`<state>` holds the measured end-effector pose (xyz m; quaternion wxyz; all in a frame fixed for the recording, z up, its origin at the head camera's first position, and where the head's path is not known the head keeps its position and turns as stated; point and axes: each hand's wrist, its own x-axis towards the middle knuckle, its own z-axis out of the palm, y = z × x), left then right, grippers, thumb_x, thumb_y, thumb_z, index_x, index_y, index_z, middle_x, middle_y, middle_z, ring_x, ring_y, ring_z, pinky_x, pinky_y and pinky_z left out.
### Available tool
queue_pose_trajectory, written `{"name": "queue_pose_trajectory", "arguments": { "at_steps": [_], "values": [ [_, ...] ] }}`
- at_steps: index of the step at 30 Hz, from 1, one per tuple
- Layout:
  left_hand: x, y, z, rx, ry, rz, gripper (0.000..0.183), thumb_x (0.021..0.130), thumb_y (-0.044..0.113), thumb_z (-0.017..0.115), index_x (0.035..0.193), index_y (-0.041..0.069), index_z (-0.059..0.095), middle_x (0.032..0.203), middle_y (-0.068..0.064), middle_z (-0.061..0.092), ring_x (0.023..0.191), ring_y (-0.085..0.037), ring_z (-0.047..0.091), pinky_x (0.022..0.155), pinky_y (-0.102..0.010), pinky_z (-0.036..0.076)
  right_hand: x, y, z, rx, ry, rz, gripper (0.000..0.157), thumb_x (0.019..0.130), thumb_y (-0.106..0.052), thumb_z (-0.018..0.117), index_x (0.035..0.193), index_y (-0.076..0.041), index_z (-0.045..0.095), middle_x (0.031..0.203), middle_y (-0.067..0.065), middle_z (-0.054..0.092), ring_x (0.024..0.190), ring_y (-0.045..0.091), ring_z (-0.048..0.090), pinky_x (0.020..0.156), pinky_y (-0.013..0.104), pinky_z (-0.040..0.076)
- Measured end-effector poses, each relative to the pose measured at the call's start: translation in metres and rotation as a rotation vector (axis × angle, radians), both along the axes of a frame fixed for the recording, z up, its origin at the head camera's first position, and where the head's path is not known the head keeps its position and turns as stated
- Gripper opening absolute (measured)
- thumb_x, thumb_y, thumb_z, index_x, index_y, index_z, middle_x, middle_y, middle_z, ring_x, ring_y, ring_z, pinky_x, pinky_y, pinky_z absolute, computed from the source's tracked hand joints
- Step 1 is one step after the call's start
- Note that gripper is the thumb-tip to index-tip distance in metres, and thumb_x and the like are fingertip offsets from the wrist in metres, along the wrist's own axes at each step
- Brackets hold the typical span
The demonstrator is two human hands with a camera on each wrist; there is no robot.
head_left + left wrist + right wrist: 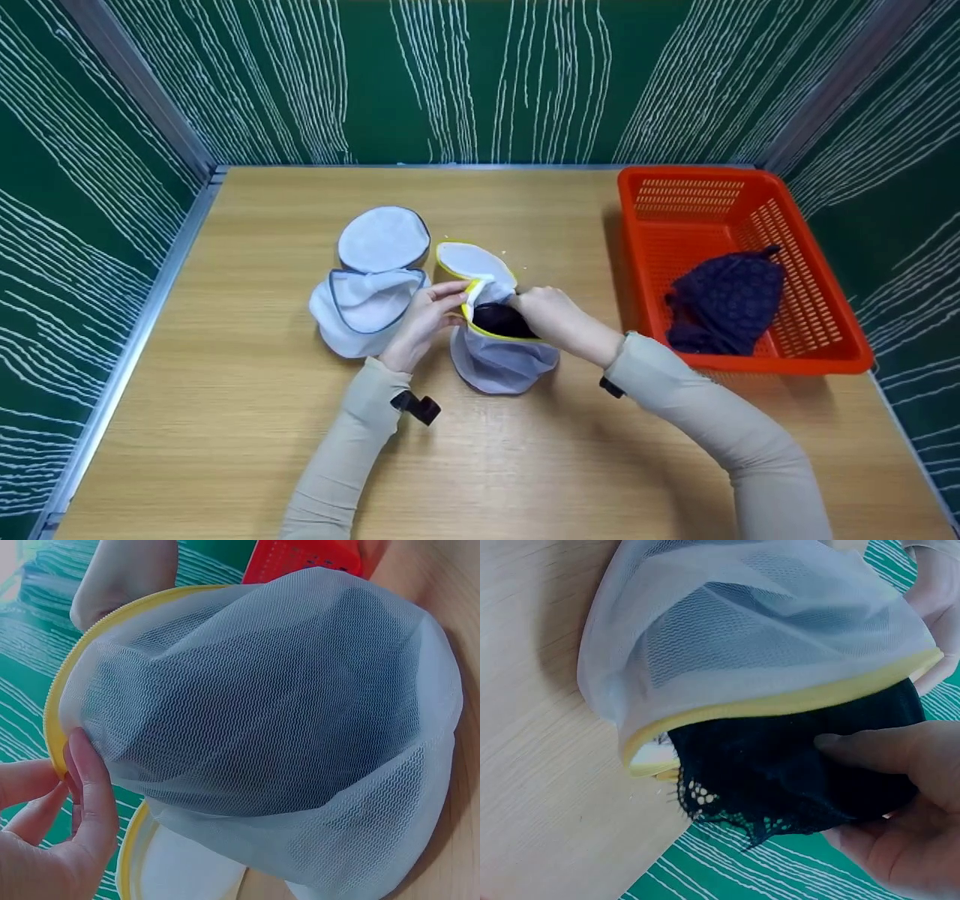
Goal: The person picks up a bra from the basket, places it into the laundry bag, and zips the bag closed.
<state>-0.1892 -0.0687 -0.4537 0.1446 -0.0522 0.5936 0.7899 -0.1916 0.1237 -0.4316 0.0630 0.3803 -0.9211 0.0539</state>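
Seemingly mid-transfer, my left grip (421,321) pinched a yellow-rimmed white-mesh bag (504,364), right grip (561,321) black lace-edged fabric (769,765) at its mouth, needing widening.

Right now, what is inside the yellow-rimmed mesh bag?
A dark lace-edged cloth lies partly inside the bag, held by the right hand. The bag veils the rest; its full shape and anything beneath are hidden.

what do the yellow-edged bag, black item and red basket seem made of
Yellow-edged bag: matt, probably synthetic mesh; its fine wavy weave is see-through.
Black item: soft, smooth-looking fabric, apparently lace-trimmed; its edge has patterned holes.
Red basket: likely plastic, slightly glossy; uniform colour, slotted walls.
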Motion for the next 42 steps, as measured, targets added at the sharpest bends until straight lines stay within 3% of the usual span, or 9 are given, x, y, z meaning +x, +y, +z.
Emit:
{"name": "queue_pose_trajectory", "arguments": {
  "at_steps": [7, 11, 15, 20, 25, 28, 32, 38, 42],
  "values": [
    [0.0, 0.0, 0.002, -0.007, 0.012, -0.012, 0.031, 0.085, -0.002, 0.05, 0.115, -0.011, 0.051, 0.085, -0.002, 0.061, 0.059, -0.01, 0.054, 0.053, -0.019, 0.044, -0.001, -0.01, -0.001, 0.084, -0.041, 0.026, 0.013, 0.073, 0.007, 0.054, 0.076, -0.003, 0.061, 0.073, 0.011, 0.059, 0.064, 0.028, 0.057, 0.053, 0.041, 0.049],
    [0.001, -0.002, 0.002, -0.003, 0.03, -0.014, 0.03, 0.085, -0.002, 0.05, 0.114, -0.011, 0.052, 0.085, -0.002, 0.061, 0.058, -0.01, 0.054, 0.052, -0.018, 0.044, -0.004, -0.013, -0.003, 0.038, -0.104, 0.008, 0.01, 0.073, 0.008, 0.053, 0.075, 0.0, 0.06, 0.072, 0.014, 0.059, 0.066, 0.03, 0.058, 0.054, 0.042, 0.048],
    [0.003, -0.007, 0.0, 0.008, 0.047, 0.004, 0.029, 0.085, -0.003, 0.051, 0.112, -0.011, 0.054, 0.086, -0.002, 0.062, 0.059, -0.009, 0.054, 0.052, -0.018, 0.043, -0.01, -0.01, -0.004, -0.132, -0.214, -0.042, 0.003, 0.071, 0.003, 0.059, 0.074, 0.001, 0.058, 0.069, 0.013, 0.059, 0.063, 0.029, 0.057, 0.055, 0.042, 0.046],
    [0.004, -0.012, 0.0, 0.01, 0.053, 0.035, 0.028, 0.085, -0.003, 0.05, 0.112, -0.011, 0.054, 0.086, -0.001, 0.062, 0.06, -0.01, 0.053, 0.051, -0.018, 0.043, -0.017, -0.002, -0.009, -0.43, -0.449, -0.133, 0.016, 0.069, -0.008, 0.07, 0.081, 0.001, 0.062, 0.072, 0.007, 0.061, 0.065, 0.017, 0.052, 0.062, 0.032, 0.045],
    [0.004, -0.013, -0.001, 0.024, 0.047, 0.057, 0.027, 0.085, -0.004, 0.05, 0.111, -0.011, 0.055, 0.086, -0.001, 0.062, 0.061, -0.01, 0.054, 0.051, -0.018, 0.044, -0.015, 0.0, -0.019, -0.616, -0.565, -0.136, 0.021, 0.074, -0.014, 0.07, 0.086, 0.002, 0.065, 0.078, 0.007, 0.064, 0.069, 0.011, 0.053, 0.065, 0.025, 0.046],
    [0.004, -0.012, -0.002, 0.038, 0.051, 0.061, 0.027, 0.085, -0.004, 0.051, 0.11, -0.011, 0.055, 0.087, -0.002, 0.063, 0.063, -0.009, 0.055, 0.052, -0.018, 0.044, -0.01, -0.002, -0.024, -0.66, -0.569, -0.102, 0.018, 0.078, -0.01, 0.066, 0.089, 0.004, 0.064, 0.081, 0.01, 0.065, 0.071, 0.011, 0.054, 0.067, 0.024, 0.046],
    [0.004, -0.009, -0.004, 0.059, 0.065, 0.057, 0.026, 0.084, -0.005, 0.051, 0.109, -0.011, 0.056, 0.089, -0.003, 0.063, 0.067, -0.009, 0.057, 0.054, -0.018, 0.046, -0.003, -0.006, -0.028, -0.642, -0.515, -0.064, 0.013, 0.079, -0.002, 0.061, 0.089, 0.007, 0.064, 0.083, 0.014, 0.065, 0.074, 0.014, 0.055, 0.069, 0.028, 0.048],
    [0.005, -0.008, -0.005, 0.094, 0.079, 0.047, 0.026, 0.084, -0.005, 0.052, 0.109, -0.01, 0.056, 0.092, -0.004, 0.063, 0.074, -0.01, 0.059, 0.059, -0.021, 0.048, -0.001, -0.014, -0.03, -0.53, -0.438, -0.009, 0.017, 0.079, 0.006, 0.056, 0.094, 0.006, 0.064, 0.089, 0.016, 0.065, 0.083, 0.024, 0.061, 0.075, 0.035, 0.05],
    [0.006, -0.007, -0.002, 0.13, 0.097, 0.013, 0.029, 0.084, -0.006, 0.049, 0.112, -0.013, 0.052, 0.091, -0.004, 0.063, 0.076, -0.01, 0.058, 0.061, -0.022, 0.049, -0.004, -0.018, -0.034, -0.427, -0.329, 0.029, 0.021, 0.077, 0.007, 0.057, 0.097, 0.005, 0.063, 0.088, 0.016, 0.065, 0.081, 0.026, 0.061, 0.071, 0.036, 0.05]
  ]
}}
